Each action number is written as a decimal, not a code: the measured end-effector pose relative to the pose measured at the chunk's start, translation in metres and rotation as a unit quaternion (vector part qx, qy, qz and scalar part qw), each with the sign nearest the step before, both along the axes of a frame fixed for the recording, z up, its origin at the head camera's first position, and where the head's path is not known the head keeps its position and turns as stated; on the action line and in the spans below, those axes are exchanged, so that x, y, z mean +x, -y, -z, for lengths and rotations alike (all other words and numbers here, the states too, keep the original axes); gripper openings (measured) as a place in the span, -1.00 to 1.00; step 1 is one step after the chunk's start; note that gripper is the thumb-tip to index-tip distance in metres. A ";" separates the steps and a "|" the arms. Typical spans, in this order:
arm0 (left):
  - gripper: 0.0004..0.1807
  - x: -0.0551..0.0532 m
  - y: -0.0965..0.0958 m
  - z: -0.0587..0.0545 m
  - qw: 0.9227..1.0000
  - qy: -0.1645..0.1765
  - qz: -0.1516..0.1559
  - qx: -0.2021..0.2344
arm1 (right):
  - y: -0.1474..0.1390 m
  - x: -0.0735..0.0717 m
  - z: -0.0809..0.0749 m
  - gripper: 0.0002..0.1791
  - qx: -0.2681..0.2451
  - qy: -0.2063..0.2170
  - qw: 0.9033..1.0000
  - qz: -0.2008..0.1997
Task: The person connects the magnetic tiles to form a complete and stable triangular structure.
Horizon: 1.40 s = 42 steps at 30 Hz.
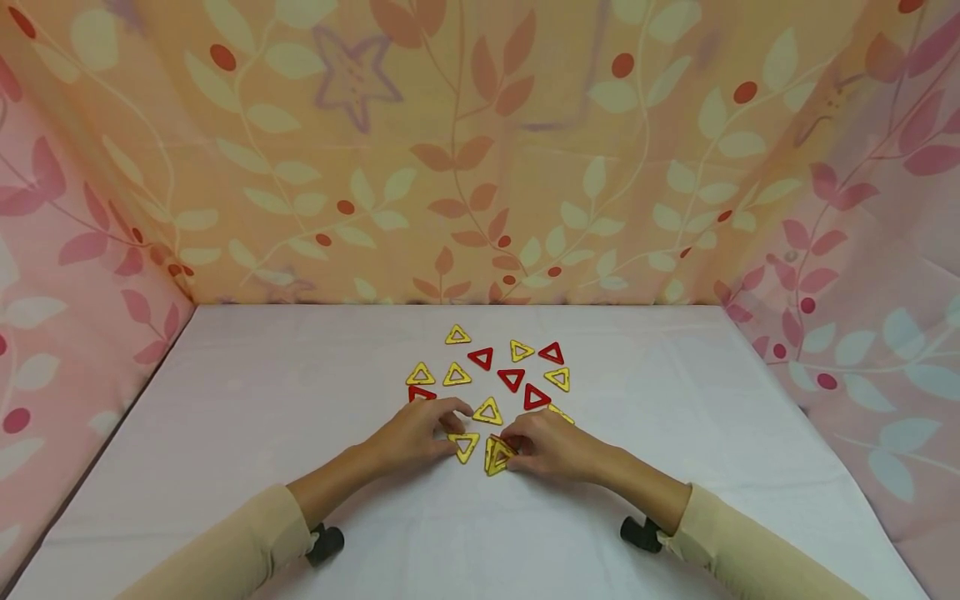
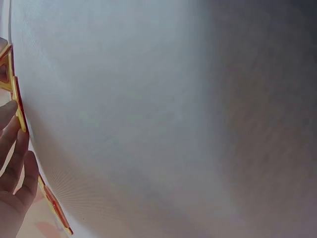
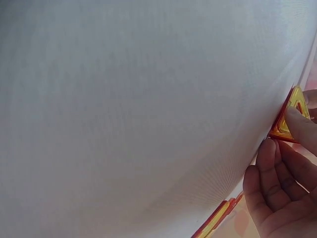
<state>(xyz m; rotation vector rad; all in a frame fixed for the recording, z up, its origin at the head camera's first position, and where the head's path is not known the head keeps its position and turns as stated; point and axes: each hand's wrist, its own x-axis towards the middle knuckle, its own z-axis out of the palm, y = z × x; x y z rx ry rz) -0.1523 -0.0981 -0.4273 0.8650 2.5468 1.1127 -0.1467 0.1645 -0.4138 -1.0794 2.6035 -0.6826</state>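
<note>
My left hand pinches a yellow triangular tile by its left side, thumb and fingertips at its edge. Just right of it, my right hand grips another yellow triangular tile that stands tilted, with overlapping frames showing there. In the right wrist view, the thumb presses the face of this yellow tile, and a red edge shows beside it. Seen from the left wrist, the left hand's tile is nearly edge-on. A loose yellow tile lies between the hands, just beyond them.
Several loose triangular tiles lie farther back, among them a red tile and a yellow tile. One red tile is partly behind the left hand. A white cloth covers the table; a patterned curtain hangs behind it.
</note>
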 end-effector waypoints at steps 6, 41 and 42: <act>-0.52 0.001 0.000 -0.001 1.000 0.011 0.002 0.006 | 0.000 0.000 0.001 -0.61 -0.003 -0.003 1.000 0.000; -0.54 0.005 -0.011 -0.002 1.000 0.009 0.026 -0.012 | -0.001 0.000 0.001 -0.61 0.001 -0.005 1.000 -0.005; -0.54 0.005 -0.011 -0.002 1.000 0.007 0.028 -0.012 | -0.001 0.000 0.001 -0.60 0.001 -0.004 1.000 -0.005</act>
